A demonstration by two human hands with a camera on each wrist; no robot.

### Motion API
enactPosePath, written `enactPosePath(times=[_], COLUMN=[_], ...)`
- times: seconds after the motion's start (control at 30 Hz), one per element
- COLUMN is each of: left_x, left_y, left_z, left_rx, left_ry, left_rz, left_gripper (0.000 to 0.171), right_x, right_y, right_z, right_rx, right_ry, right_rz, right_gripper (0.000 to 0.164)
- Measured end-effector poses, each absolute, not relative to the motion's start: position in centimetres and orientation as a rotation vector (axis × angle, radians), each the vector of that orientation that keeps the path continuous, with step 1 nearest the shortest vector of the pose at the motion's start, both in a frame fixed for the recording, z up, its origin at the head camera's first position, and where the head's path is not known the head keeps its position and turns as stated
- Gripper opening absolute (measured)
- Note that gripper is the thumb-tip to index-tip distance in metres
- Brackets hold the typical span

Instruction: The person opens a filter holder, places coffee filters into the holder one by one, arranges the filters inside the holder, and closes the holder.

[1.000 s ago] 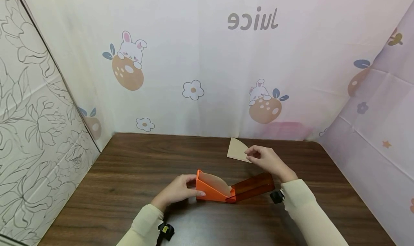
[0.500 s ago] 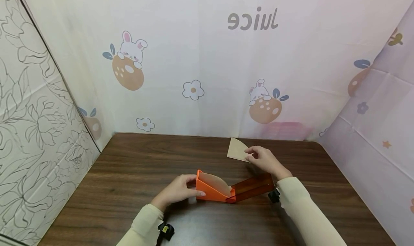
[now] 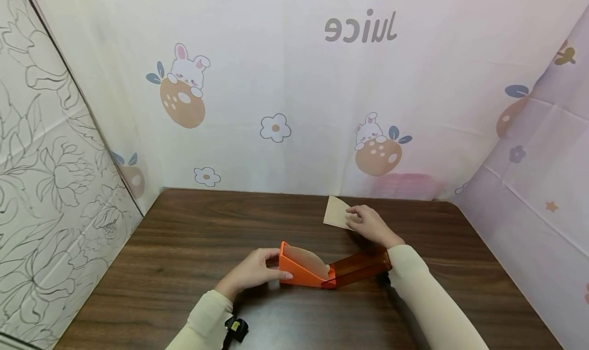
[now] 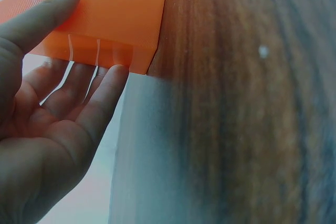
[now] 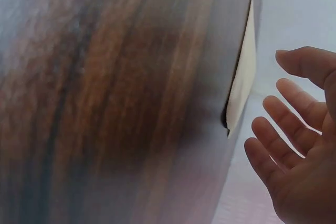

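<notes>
Right hand (image 3: 370, 226) has shifted slightly left by the cream paper (image 3: 335, 214), fingers loose, holding nothing.
Left hand (image 3: 255, 269) pinches the orange box (image 3: 299, 272), tan sheet (image 3: 306, 259) inside, amber lid (image 3: 360, 267) extending rightward; the cream paper lies near the table's (image 3: 221, 212) back edge.

Free room runs from the worktop's (image 3: 207, 217) far left corner to the paper (image 3: 335, 214), the right hand (image 3: 370, 224) (beyond the lid (image 3: 361, 268)) obstructing rightward.
</notes>
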State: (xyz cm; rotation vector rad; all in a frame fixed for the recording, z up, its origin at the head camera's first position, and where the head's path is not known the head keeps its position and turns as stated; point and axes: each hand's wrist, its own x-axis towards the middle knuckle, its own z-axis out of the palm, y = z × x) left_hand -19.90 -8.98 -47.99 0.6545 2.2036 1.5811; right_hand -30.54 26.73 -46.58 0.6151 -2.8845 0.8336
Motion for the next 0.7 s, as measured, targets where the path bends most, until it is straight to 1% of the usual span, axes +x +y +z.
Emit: enactPosePath(times=[0.33,0.7], left_x=[-20.0,-20.1], left_y=[-9.1,-9.1], left_z=[-48.3,-48.2], left_rx=[0.661,0.671], left_ry=[2.201,2.212], left_rz=[1.586,1.578], left_gripper=[0.034,0.036], right_x=[-32.3,-33.6], right_y=[26.7,27.1], right_z=[-47.6,-48.2], right_rx=[0.563,0.571], right_ry=[-2.889,-2.867], right_rz=[0.817,0.789], right_gripper=[0.042,0.040])
